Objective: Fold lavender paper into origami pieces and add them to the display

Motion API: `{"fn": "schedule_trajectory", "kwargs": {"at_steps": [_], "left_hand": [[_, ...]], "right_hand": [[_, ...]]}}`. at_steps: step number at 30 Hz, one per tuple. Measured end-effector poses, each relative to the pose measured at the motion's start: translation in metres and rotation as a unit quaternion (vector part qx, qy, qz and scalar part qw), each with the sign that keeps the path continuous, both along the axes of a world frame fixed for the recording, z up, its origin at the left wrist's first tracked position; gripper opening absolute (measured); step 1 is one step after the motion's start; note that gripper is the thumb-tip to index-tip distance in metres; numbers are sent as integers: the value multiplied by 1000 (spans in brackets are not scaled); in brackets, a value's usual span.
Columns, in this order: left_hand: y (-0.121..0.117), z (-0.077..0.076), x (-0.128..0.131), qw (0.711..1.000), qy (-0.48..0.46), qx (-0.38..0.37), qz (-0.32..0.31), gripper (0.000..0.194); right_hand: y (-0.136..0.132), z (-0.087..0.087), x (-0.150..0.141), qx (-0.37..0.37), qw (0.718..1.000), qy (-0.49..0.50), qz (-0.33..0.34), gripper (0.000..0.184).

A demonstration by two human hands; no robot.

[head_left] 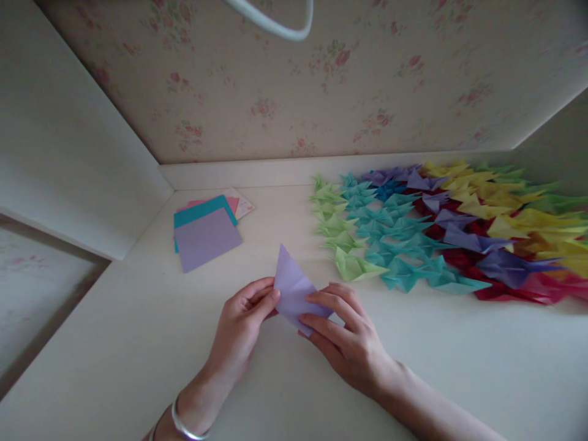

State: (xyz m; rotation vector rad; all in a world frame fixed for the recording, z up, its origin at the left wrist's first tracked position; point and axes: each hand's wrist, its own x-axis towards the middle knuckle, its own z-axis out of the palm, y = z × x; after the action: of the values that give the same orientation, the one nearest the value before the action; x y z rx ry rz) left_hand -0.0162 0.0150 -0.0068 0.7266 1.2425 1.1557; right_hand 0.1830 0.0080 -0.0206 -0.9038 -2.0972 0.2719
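Observation:
A lilac sheet of origami paper [294, 288], partly folded to a pointed shape, is held between my two hands over the white table. My left hand [243, 318] pinches its left edge between thumb and fingers. On the paper's right side, my right hand [349, 337] grips it with fingers on top and the thumb below, covering part of that edge. The paper's tip points up, away from me. A silver bangle [181, 422] circles my left wrist.
Loose paper sheets [209, 239] in lilac, teal and pink lie at the back left. Rows of folded paper cranes [395, 226] in green, teal, purple, red and yellow spread over the right side. Behind the table [138, 343] stands a floral wall [275, 92]; a white cable [294, 33] hangs above.

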Motion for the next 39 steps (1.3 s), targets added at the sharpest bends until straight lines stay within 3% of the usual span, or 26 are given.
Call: {"fn": "schedule_trajectory", "kwargs": {"at_steps": [5, 10, 15, 20, 26, 31, 34, 39], "left_hand": [[-2, 7, 5, 998, -4, -13, -56, 25], [-1, 8, 5, 999, 25, -37, -23, 32], [-2, 10, 6, 999, 49, -18, 0, 55], [-7, 10, 7, 989, 131, 54, -33, 24], [-11, 11, 4, 968, 216, 95, -86, 18], [-11, 10, 5, 976, 186, 83, -72, 15], [-11, 9, 5, 981, 164, 69, -72, 20], [-10, 9, 5, 985, 140, 39, -88, 50]], "right_hand": [[0, 2, -4, -82, 995, 61, 0, 10], [0, 1, -5, -155, 980, 118, -35, 9], [0, 1, -8, -249, 954, 157, -56, 13], [3, 1, -9, -305, 926, 206, -79, 23], [6, 1, -8, -366, 890, 260, -86, 33], [5, 2, -9, -406, 865, 280, -85, 35], [5, 4, -10, -437, 848, 283, -102, 34], [3, 6, -12, -450, 831, 311, -103, 33]]}}
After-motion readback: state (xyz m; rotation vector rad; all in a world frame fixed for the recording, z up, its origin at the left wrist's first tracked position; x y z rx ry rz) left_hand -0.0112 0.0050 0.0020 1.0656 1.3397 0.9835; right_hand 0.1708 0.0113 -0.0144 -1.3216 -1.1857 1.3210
